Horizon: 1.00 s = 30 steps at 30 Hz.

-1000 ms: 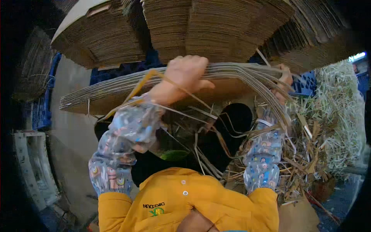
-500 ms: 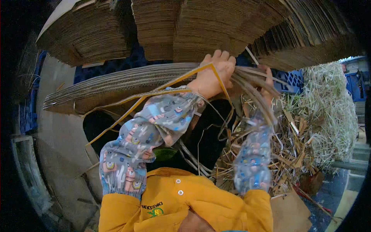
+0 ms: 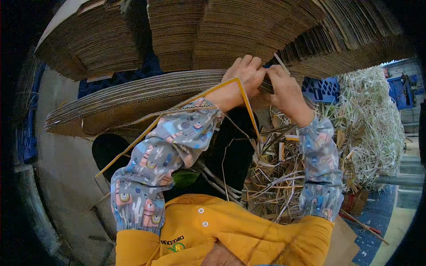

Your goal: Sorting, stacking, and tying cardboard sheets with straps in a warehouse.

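- The left hand curls its bent fingers over the upper edges of a bundle of grey-brown corrugated cardboard sheets, gripping it near its right end.
- The right hand is just beside it, fingers bent and fingertips close to the left hand's; whether they pinch anything cannot be told.
- The bundle lies crosswise in front of the person's dark-clothed legs, its layered edges fanning slightly toward the left.
- A narrow yellow strip, sharply bent, crosses the left wrist and slants down past the forearm.
- Beyond the bundle stand tall stacks of brown corrugated cardboard, with parts of a blue plastic lattice base showing beneath.
- The yellow buttoned shirt bears small black lettering beside a round green emblem on its chest; the lettering appears upside down from this view.
- Grey sleeve covers show printed rainbows, cacti and animal figures.
- Brown and pale cardboard offcuts litter the area near the right forearm.
- A large heap of shredded whitish-green strips rises farther right.
- A green leaf-like piece shows between the forearms, above the shirt collar.
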{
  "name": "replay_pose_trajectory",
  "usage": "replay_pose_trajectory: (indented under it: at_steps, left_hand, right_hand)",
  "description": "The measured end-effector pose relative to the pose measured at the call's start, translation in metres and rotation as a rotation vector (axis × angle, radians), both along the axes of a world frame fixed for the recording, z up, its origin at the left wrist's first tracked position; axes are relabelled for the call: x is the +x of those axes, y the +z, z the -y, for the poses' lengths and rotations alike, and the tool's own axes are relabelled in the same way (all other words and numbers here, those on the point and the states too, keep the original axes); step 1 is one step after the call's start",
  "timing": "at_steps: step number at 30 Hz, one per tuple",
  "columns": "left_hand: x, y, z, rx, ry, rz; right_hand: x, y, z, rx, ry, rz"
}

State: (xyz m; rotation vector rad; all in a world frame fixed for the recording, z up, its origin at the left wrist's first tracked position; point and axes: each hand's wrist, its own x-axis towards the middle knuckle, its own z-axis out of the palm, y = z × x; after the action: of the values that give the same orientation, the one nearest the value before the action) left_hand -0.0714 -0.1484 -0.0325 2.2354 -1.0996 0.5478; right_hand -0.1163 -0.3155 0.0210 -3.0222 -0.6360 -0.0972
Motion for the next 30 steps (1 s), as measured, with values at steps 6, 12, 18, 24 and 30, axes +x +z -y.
replay_pose_trajectory:
  at_steps: [6, 12, 18, 24, 30]
  left_hand:
    - [-0.001, 0.002, 0.001, 0.009, 0.002, 0.087]
    - [0.004, -0.003, 0.003, 0.008, -0.033, 0.146]
    - [0.001, -0.006, -0.002, -0.046, -0.139, 0.215]
    - [0.002, -0.001, -0.010, -0.080, -0.493, 0.194]
    - [-0.014, 0.003, -0.041, 0.186, 0.057, 0.253]
  right_hand:
    - [-0.012, -0.015, -0.004, -0.168, -0.029, 0.269]
    - [-0.022, -0.017, -0.005, -0.107, -0.015, 0.231]
    - [-0.039, -0.015, -0.016, 0.064, -0.100, 0.060]
    - [-0.084, -0.006, -0.037, 0.403, -0.111, -0.017]
    - [-0.088, -0.029, -0.035, 0.508, -0.139, -0.045]
